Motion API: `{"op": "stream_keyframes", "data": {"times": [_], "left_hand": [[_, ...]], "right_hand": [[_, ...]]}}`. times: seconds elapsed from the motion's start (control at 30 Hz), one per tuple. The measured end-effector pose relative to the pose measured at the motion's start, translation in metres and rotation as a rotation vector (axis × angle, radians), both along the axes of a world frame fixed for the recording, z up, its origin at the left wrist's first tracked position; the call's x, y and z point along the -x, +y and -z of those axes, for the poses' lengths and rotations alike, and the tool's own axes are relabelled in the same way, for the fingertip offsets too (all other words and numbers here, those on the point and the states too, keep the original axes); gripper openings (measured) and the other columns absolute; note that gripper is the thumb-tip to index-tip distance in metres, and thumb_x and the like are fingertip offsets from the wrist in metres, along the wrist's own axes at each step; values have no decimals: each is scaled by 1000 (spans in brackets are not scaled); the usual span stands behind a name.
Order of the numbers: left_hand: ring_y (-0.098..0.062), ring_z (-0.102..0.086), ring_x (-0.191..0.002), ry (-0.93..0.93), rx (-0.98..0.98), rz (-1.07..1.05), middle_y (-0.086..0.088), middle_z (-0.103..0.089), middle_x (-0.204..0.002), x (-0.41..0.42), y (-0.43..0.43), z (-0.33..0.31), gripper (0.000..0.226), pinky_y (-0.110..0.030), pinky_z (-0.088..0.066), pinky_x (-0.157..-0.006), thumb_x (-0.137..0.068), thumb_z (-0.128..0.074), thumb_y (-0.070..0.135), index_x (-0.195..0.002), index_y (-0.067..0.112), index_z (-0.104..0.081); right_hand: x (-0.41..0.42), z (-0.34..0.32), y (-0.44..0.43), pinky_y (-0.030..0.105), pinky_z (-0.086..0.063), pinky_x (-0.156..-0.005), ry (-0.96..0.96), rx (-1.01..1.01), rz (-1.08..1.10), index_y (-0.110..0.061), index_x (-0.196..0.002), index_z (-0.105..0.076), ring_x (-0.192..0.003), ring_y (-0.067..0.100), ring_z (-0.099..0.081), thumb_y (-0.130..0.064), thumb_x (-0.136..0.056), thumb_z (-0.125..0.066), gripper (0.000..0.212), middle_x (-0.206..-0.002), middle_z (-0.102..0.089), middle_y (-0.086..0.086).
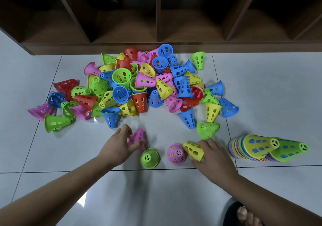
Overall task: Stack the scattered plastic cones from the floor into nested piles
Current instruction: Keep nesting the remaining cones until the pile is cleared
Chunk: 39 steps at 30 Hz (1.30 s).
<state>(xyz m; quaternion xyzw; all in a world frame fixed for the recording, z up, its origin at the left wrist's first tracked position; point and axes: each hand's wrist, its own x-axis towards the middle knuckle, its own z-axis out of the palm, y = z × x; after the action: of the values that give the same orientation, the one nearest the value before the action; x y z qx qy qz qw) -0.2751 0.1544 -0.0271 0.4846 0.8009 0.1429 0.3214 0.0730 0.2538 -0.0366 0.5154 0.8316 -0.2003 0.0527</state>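
A big heap of perforated plastic cones (pixel 139 84) in red, blue, green, yellow and pink lies on the white tiled floor. My left hand (pixel 120 144) grips a pink cone (pixel 137 137), slightly blurred, just above the floor. My right hand (pixel 212 154) holds a yellow cone (pixel 193 150) lying on its side. Between the hands stand a green cone (pixel 149 157) and a pink cone (pixel 176 154), both upright with narrow ends up. At the right, two nested piles lean over: one topped yellow (pixel 257 145), one topped green (pixel 289 149).
A dark wooden shelf unit (pixel 156 46) with open compartments runs along the far side of the heap. A lone green cone (pixel 207 129) lies near my right hand. My foot in a dark sandal (pixel 244 213) shows at the bottom right.
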Motion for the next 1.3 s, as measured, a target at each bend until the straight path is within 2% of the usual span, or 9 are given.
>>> {"op": "stream_keyframes", "data": {"times": [0.13, 0.27, 0.37, 0.47, 0.67, 0.83, 1.07, 1.17, 1.3], "left_hand": [[-27, -67, -82, -14, 117, -33, -3, -72, -94, -2, 6, 0, 54, -43, -57, -77, -90, -75, 57, -116, 25, -40], [-22, -69, -76, -60, 173, -71, 2, -74, -85, 1, 6, -3, 61, -42, -58, -76, -86, -79, 47, -127, 30, -38], [-17, -69, -78, -109, 162, -117, 4, -72, -88, 2, 2, -6, 66, -36, -54, -72, -86, -80, 43, -135, 31, -37], [-12, -67, -83, -133, 33, -185, 6, -69, -94, 0, -4, -13, 77, -33, -50, -71, -82, -87, 36, -144, 29, -41], [-10, -68, -101, -333, -386, -237, 11, -69, -111, -28, -19, -46, 53, -21, -55, -80, -78, -81, 45, -126, 36, -60], [-19, -66, -113, -249, -460, 8, 11, -63, -119, -47, -36, -42, 45, -24, -53, -91, -83, -83, 24, -122, 30, -62], [-14, -63, -116, -203, -397, 198, 16, -55, -125, -49, -46, -17, 47, -24, -53, -91, -85, -86, 22, -123, 30, -60], [-11, -62, -115, -192, -369, 215, 18, -54, -126, -46, -46, -11, 46, -23, -53, -89, -85, -84, 24, -123, 31, -59], [-8, -63, -111, -175, -337, 226, 20, -54, -125, -45, -46, -3, 41, -22, -53, -88, -86, -74, 38, -124, 35, -58]], "right_hand": [[-1, -1, 3, 41, -48, -78, 5, 105, 52, -28, -104, -60, -92, 25, -55, -65, -70, -54, 51, -98, -56, -5], [4, -11, 5, 39, -50, -77, 223, 252, 297, -33, -99, -58, -92, 21, -59, -54, -79, -77, 35, -95, -63, -10], [11, -25, 4, 30, -49, -70, 431, 293, 409, -32, -100, -59, -88, 12, -63, -44, -86, -80, 28, -93, -67, -10], [20, -42, -3, 22, -50, -71, 557, 339, 389, -33, -106, -58, -89, 7, -64, -36, -90, -80, 28, -95, -68, -14], [34, -55, -17, 39, -56, -87, 673, 364, 270, -29, -110, -53, -100, 16, -67, -31, -92, -79, 32, -105, -70, -9], [37, -50, -24, 35, -54, -99, 654, 370, 164, -43, -129, -44, -124, 4, -62, -47, -95, -75, 46, -138, -63, -22], [29, -37, -25, 27, -42, -111, 519, 395, 108, -47, -143, -42, -137, -7, -45, -60, -91, -74, 62, -147, -50, -32], [24, -39, -21, 27, -42, -112, 535, 333, 133, -43, -139, -49, -134, -12, -44, -52, -97, -70, 48, -145, -50, -31], [13, -32, -8, 39, -50, -107, 571, 62, 137, -30, -130, -59, -131, 7, -54, -26, -99, -71, 34, -134, -57, -18]]}}
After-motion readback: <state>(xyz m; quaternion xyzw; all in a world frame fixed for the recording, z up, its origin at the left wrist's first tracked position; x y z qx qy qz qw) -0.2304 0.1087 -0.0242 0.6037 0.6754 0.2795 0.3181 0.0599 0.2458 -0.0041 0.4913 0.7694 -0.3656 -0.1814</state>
